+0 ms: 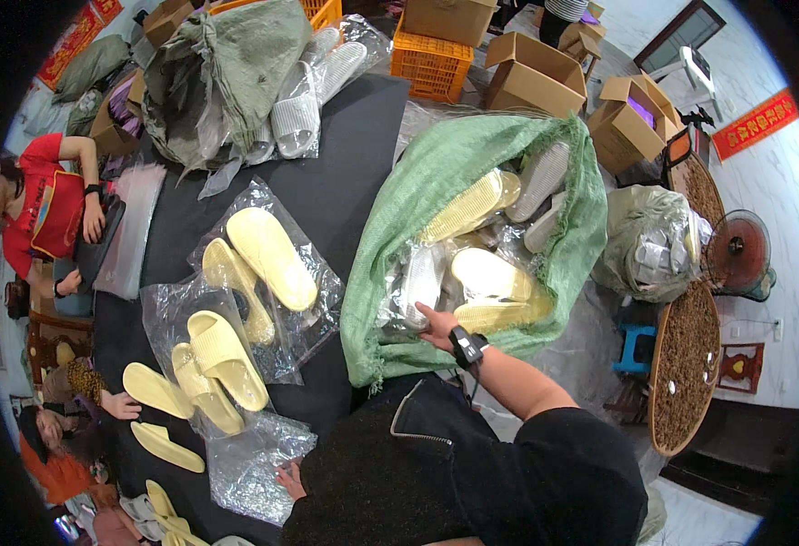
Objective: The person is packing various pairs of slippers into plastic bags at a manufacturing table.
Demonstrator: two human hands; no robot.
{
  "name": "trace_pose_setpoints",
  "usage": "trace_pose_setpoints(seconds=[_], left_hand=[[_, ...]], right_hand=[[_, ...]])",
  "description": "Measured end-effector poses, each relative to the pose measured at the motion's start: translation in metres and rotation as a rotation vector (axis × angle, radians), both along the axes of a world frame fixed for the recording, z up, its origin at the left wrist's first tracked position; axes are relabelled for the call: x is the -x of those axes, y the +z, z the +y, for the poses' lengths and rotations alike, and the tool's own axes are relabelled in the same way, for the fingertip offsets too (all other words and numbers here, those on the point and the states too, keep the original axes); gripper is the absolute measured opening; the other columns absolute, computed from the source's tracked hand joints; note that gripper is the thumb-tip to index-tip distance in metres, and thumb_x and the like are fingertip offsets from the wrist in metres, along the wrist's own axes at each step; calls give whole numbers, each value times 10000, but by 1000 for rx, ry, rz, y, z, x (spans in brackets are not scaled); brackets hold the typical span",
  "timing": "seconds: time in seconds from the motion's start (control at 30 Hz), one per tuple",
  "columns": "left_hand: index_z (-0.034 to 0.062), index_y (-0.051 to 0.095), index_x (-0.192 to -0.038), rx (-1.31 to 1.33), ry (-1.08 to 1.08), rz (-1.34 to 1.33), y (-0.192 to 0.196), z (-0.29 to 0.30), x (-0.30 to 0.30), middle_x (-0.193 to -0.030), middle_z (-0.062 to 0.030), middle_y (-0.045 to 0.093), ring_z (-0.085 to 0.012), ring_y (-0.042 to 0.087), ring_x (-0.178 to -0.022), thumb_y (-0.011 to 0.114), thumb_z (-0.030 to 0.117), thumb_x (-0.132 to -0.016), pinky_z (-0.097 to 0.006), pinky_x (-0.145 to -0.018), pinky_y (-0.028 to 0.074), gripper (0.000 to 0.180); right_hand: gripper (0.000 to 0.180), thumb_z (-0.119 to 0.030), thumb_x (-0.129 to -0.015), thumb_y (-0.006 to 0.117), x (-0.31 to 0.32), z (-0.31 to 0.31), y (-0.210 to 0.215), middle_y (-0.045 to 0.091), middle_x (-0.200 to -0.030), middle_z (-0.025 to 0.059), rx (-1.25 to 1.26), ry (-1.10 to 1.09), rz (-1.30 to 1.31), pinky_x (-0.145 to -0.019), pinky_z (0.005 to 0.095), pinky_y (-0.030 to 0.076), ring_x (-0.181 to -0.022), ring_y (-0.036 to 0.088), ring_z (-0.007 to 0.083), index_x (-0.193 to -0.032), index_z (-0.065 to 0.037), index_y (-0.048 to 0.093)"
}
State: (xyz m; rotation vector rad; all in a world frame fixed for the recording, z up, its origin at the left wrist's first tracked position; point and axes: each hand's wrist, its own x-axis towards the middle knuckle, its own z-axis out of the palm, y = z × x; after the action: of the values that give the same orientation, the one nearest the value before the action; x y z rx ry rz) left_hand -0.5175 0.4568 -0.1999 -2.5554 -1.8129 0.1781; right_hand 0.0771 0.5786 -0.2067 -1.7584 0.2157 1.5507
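Note:
My right hand (437,328) reaches over the near rim of a green woven sack (386,237), its fingers apart beside a grey slipper (423,284) in clear plastic. Yellow slippers (490,276) and more grey ones lie inside the sack. Low on the black table, my left hand (292,480) rests at the edge of a clear plastic bag (256,469) that looks flat, fingers stretched out. Just beyond that bag, a pair of yellow slippers (226,361) lies on or in clear plastic. Another yellow pair (272,258) lies on clear film farther up.
Loose yellow slippers (157,390) lie near a co-worker's hand (121,406) at left. Another person in red (49,205) stands by stacked clear bags (131,227). A grey-green sack (222,77) stands at the far end. Cardboard boxes (536,77) and a fan (738,246) are right.

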Motion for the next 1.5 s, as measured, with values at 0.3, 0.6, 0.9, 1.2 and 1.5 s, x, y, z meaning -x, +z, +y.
trace_pose_setpoints(seconds=[0.3,0.6,0.9,1.2,1.5], left_hand=[[305,332,-1490,-359,10,-57,-20,4,-3,-1513,-273,269,-518,395,-1282,563,539,-892,-609,-1037,346,683],[291,427,-1419,-527,-165,368,-52,-17,21,-1524,-199,325,-533,258,-1365,483,410,-976,-586,-1026,361,462],[239,557,-1285,-53,314,-7,-14,-12,-32,-1392,-213,504,-535,508,-1187,570,242,-945,-575,-817,517,341],[275,291,-1517,-305,273,133,-36,14,-15,-1474,-160,423,-402,404,-1340,545,448,-951,-507,-996,441,644],[312,213,-1544,-487,-66,525,6,20,2,-1462,-182,421,-395,340,-1384,561,475,-946,-486,-978,459,711]], right_hand=[[456,-337,-845,752,18,13,-5,643,-1204,79,-379,-502,366,-889,389,494,-1077,598,250,-1235,-156,598],[356,-162,-908,665,-25,-14,214,659,-1113,88,-532,-537,103,-803,374,560,-931,662,224,-1230,-49,562],[431,-154,-948,617,46,69,301,614,-1200,109,-1124,-168,-168,-892,339,550,-1056,621,194,-1323,8,480],[377,-256,-904,676,92,162,184,685,-1097,113,-1027,616,-612,-790,320,525,-912,661,180,-1191,-17,630],[438,-356,-914,667,-134,61,-35,586,-1013,86,-292,-733,-63,-635,314,450,-753,510,188,-1207,-62,528]])
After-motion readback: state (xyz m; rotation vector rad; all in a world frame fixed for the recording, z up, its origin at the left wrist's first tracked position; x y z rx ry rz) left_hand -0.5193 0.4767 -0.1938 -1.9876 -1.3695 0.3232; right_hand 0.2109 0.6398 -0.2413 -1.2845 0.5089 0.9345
